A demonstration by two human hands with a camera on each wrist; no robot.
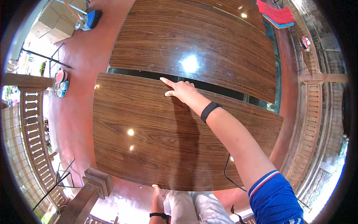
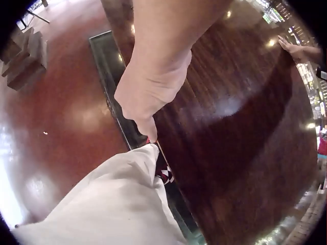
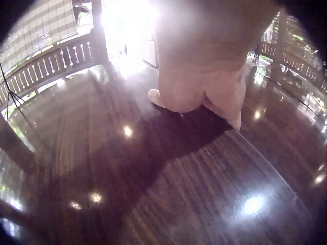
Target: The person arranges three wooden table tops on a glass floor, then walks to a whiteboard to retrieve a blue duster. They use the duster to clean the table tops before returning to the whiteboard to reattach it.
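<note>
The person's right hand [image 1: 181,90] reaches far over the near board [image 1: 149,138] and rests on its far edge. One finger points straight out along the dark gap [image 1: 209,86] and the thumb sticks out under it. I cannot tell how the other fingers on that hand lie, as they go over the edge. The left hand [image 1: 156,189] is at the near edge of the same board, close to the person's body. In the left wrist view its fingers [image 2: 149,127] curl down over the edge, pressed together, and hold it.

The near board is a big shiny brown wooden top. It lies flat, just in front of the far board [image 1: 194,44], with the thin dark gap between them.

What could go wrong? The board is wide and the right arm is stretched out a long way, so the hold on the far edge looks weak. If the board tips or slides, it could slip out of the hands. Fingers at the gap could get pinched if the two boards come together. The shiny top could also make the hands slip.

Now the count. There are two hands, two wooden boards and one gap. Far off, by the far board, there are two folded cloths [image 1: 276,15], one red on top of one blue. There is one black band [image 1: 209,111] on the right wrist and one black cable [image 1: 229,175] hanging by the right arm
</note>
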